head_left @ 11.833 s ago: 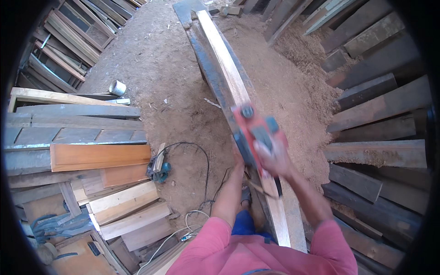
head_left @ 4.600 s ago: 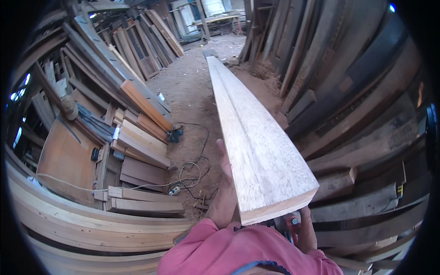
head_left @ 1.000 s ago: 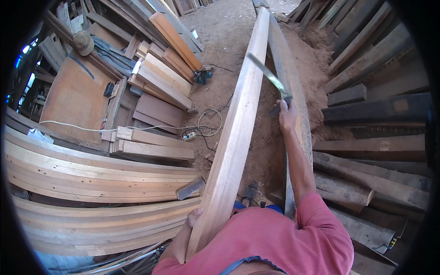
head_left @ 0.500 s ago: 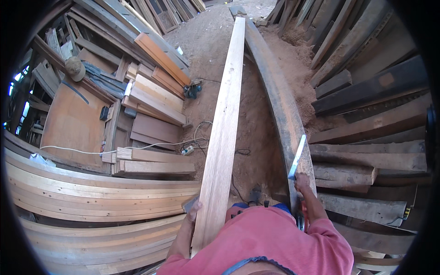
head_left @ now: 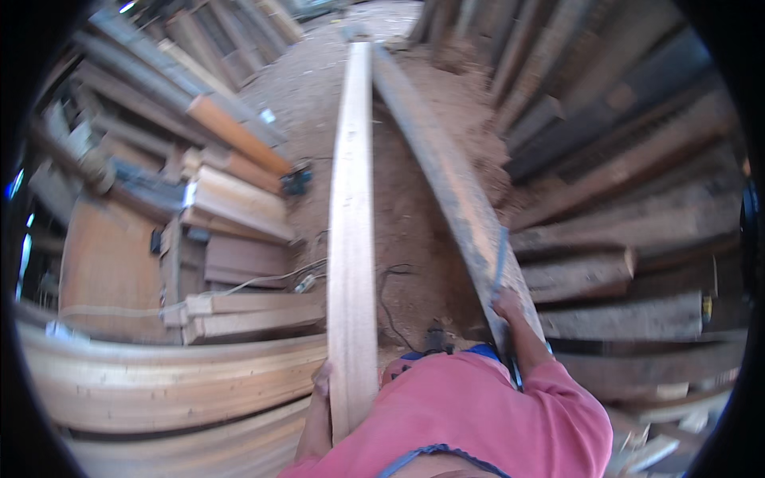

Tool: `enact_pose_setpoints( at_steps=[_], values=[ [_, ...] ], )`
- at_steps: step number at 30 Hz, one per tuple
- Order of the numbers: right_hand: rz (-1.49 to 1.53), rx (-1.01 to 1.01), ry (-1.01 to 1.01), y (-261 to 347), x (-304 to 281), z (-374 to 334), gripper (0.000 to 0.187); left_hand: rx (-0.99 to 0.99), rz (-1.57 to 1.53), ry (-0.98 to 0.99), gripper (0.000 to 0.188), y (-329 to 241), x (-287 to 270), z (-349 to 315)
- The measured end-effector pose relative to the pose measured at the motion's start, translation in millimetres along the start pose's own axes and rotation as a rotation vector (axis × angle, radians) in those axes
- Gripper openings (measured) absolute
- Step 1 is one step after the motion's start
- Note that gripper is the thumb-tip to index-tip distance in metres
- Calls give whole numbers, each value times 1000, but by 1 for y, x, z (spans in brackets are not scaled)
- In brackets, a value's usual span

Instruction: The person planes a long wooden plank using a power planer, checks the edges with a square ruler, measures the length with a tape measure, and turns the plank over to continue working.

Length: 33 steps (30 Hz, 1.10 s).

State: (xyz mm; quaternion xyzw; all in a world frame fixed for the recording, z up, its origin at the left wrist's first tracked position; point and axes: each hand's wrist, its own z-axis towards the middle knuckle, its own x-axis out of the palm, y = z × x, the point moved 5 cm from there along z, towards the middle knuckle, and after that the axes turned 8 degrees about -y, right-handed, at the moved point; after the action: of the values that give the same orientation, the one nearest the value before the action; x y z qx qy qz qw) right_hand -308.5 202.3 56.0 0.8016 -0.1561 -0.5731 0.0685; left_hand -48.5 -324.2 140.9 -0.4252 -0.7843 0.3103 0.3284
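Note:
A long pale wooden plank point(head_left: 352, 223) runs away from my body toward the far end. My left hand point(head_left: 321, 378) grips its left edge near the close end; the fingers are partly hidden behind the wood. To the right, my right hand point(head_left: 507, 303) is closed around the lower end of a thin, flat, light-blue strip point(head_left: 501, 256), blurred, which points up and away. That hand is over a long weathered beam point(head_left: 446, 163), which slants toward the plank at the far end. Whether hand or strip touches the beam, I cannot tell.
Stacked boards point(head_left: 183, 374) fill the left side. A teal power tool point(head_left: 296, 180) sits on the dirt floor, with a white cable point(head_left: 271, 277) and socket block point(head_left: 306, 283) nearby. Rough slabs point(head_left: 621, 215) line the right. A dark cord point(head_left: 384, 299) lies between plank and beam.
The plank has swung to stand straighter up the view, and the surroundings have shifted left as the head turned. The blue strip now shows more edge-on. Both hands keep their hold.

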Motion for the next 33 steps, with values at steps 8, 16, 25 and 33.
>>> enact_pose_setpoints(
  at_steps=[8, 16, 25, 33],
  values=[
    [377, 128, -287, -9, -101, -23, 39, 106, -179, 92, 86, -56, 77, -18],
    [145, 391, -1055, -181, -262, -147, 51, 139, -159, 185, 87, -54, 120, -16],
    [-216, 1397, -852, -468, -472, -258, 86, 137, -230, 204, 78, -73, 163, 13],
    [-84, 1174, -749, -463, -469, -232, 81, 136, -184, 249, 72, -110, 239, 58]
  ],
)
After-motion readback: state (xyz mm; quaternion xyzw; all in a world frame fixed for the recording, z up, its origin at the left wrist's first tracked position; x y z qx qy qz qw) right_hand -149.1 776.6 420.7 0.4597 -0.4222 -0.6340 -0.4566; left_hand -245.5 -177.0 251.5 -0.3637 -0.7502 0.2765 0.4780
